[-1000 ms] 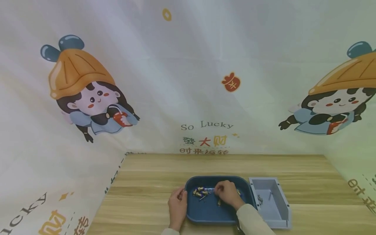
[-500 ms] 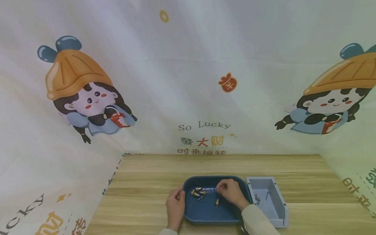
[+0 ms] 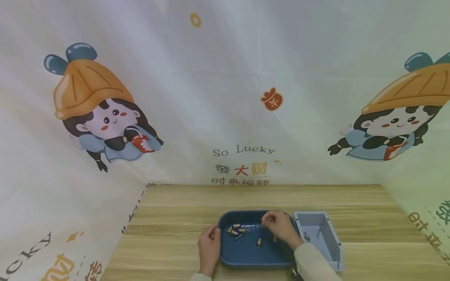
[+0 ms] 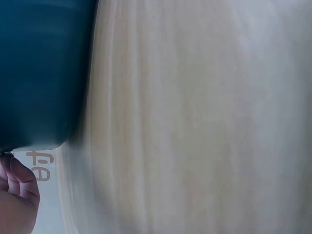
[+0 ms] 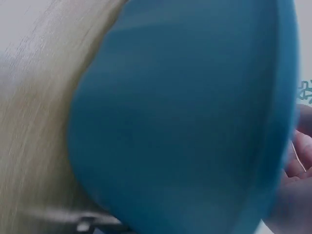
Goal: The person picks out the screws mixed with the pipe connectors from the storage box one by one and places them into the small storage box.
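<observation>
A dark blue tray (image 3: 242, 255) lies on the table; its outer wall (image 4: 44, 73) fills part of the left wrist view. At its left rim, my left hand (image 3: 209, 248) holds on with curled fingers; the fingertips are partly hidden. Over the tray's right side is my right hand (image 3: 281, 227), finger and thumb tips together. Whether something small sits between them is too small to see. A cluster of small brass fittings (image 3: 234, 231) with thin metal pins lies left in the tray. One brass fitting (image 3: 259, 242) stands apart, and another fitting (image 3: 275, 238) shows beside the right palm.
Right of the tray stands a grey bin (image 3: 330, 238) with a few small metal pieces (image 3: 307, 236) in it. A dark strap (image 3: 295, 272) hangs by the right wrist. Printed cloth (image 3: 197, 117) encloses the wooden table (image 3: 168, 218) behind and at the sides.
My right hand has moved slightly to the right and up over the tray, uncovering more of the lone fitting. The left hand stays at the rim. The whole view has shifted a little.
</observation>
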### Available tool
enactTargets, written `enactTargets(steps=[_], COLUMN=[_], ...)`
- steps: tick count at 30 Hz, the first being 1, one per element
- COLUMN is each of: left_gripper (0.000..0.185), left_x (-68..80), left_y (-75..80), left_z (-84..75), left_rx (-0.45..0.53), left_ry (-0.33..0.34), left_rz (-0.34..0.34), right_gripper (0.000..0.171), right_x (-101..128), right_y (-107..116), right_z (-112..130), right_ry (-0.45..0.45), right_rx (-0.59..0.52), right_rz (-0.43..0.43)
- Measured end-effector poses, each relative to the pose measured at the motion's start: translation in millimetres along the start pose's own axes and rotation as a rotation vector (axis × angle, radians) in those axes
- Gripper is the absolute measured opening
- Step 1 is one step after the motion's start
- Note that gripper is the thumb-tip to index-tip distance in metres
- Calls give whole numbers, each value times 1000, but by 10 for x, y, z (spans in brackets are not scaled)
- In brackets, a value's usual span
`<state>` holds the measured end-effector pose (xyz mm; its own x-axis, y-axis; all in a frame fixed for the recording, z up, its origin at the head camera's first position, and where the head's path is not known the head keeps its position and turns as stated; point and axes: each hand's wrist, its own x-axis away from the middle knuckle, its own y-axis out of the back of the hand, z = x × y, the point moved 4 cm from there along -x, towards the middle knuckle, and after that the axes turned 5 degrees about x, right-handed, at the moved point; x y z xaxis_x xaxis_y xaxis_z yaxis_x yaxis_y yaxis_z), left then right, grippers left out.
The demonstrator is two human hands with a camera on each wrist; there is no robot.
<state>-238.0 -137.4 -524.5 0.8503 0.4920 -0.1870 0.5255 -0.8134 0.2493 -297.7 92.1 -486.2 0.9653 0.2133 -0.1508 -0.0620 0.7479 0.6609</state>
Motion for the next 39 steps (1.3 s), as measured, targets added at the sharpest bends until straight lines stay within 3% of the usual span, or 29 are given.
enactTargets(steps=[5, 12, 22, 32, 39], left_gripper=[18, 17, 18, 19, 19], left_x=[0, 17, 11, -2, 5], left_y=[-4, 4, 2, -14, -11], left_z=[7, -28, -22, 6, -11], left_rx=[4, 14, 11, 9, 4], left_ry=[21, -16, -15, -17, -33], left_rz=[8, 8, 8, 6, 6], right_gripper=[4, 3, 7, 7, 5], right_x=[20, 37, 111, 213, 291], right_y=[95, 262, 557, 752, 824], right_z=[12, -18, -95, -187, -337], right_ry=[9, 58, -37, -29, -76], right_rx=[-30, -65, 50, 101, 129], right_rz=[5, -18, -79, -134, -162])
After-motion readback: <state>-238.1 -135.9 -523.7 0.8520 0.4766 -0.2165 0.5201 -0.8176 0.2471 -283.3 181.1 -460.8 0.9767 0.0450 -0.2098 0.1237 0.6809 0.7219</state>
